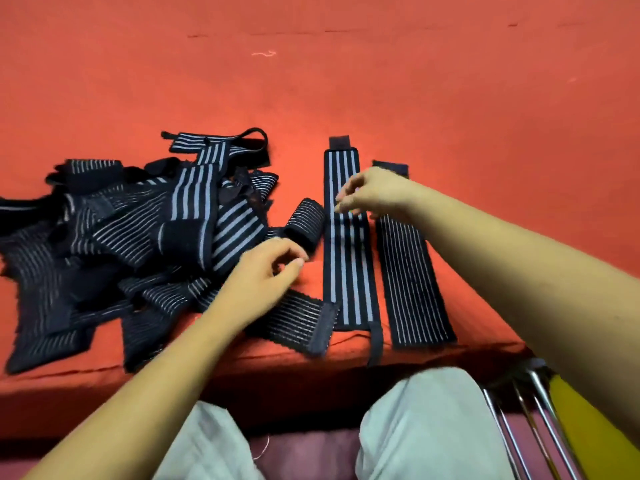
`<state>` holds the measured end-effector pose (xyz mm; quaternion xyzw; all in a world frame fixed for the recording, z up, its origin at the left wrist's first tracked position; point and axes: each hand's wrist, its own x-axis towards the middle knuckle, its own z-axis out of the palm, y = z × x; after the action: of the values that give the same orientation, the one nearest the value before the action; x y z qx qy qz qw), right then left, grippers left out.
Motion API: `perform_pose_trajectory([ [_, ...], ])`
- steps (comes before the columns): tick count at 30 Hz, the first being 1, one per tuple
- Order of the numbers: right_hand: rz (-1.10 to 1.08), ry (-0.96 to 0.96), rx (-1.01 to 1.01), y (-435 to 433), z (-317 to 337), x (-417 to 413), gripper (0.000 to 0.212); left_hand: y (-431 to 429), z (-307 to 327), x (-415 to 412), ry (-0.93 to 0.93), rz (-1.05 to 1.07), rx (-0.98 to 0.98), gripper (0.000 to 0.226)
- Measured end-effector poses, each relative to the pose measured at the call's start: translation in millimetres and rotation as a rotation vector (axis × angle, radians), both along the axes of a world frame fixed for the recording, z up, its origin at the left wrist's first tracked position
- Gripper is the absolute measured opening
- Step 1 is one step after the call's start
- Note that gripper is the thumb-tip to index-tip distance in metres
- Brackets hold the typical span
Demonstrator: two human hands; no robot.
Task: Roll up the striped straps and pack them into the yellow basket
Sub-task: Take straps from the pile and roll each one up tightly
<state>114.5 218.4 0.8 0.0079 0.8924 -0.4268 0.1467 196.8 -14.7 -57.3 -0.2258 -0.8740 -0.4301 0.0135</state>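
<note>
Strap (348, 271), frame centre: flat, long axis top to bottom. Right hand (372, 195) over its upper half, nearer, fingers drooping, gripping nothing. Left hand (268, 271) just lower left, loosely curled, empty, beside roll (304, 223). Basket (592, 431): lower right corner.

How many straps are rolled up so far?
1: a rolled strap on the red surface just beyond the left hand, beside the pile; others may be hidden there.
</note>
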Motion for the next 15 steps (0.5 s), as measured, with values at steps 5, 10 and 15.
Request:
perform_pose_trajectory([
  [5, 0.185, -0.172, 0.049, -50.5, -13.2, 62.2, 0.022, -52.9, -8.6, 16.2, 0.113, 0.044, -0.086, 0.011],
  [10, 0.196, -0.086, 0.299, -80.2, -31.0, 100.7, 0.041, -65.5, -28.1, 34.0, 0.060, -0.144, -0.182, 0.037],
  [15, 0.167, -0.101, 0.440, -84.5, -35.7, 112.0, 0.045, -68.3, -39.4, 43.1, 0.013, -0.159, -0.194, 0.074],
])
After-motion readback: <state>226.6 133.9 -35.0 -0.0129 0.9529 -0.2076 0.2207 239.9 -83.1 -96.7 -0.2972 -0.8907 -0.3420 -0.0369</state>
